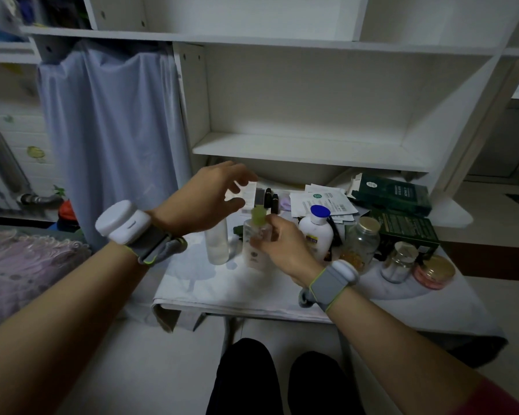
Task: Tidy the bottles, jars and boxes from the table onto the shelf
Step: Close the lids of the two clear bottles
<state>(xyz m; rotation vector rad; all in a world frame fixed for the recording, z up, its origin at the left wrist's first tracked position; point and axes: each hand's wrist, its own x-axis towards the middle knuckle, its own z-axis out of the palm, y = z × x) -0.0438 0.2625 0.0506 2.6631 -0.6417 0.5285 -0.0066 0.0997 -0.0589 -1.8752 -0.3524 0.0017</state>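
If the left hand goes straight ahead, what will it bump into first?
Likely the left hand meets the small white printed box first, ahead of the two black tubes; depth is unclear.

Shelf (306, 151) white; curtain (111, 130) pale blue-grey, plain
Table cloth (210, 283) white, faint grey-blue blotches
Clear bottle (256, 250) with pale green cap (258, 214); tall bottle (218, 244) frosted white
Lotion bottle (315, 232) white, blue cap, purple-yellow label band
Glass jar (361, 244) clear, gold lid, amber contents; small jar (400, 262) silvery; low jar (433, 272) pink, gold lid
Rear box (393, 194) and front box (408, 232) dark green, pale print
Tubes (268, 197) black
Sachets (321, 202) white, round green logo
Left wrist strap (153, 247) and right wrist strap (330, 284) grey, lime edging, white pods
Bedspread (21, 262) lilac, lace pattern
Trousers (243, 378) black; sleeve (498, 399) red
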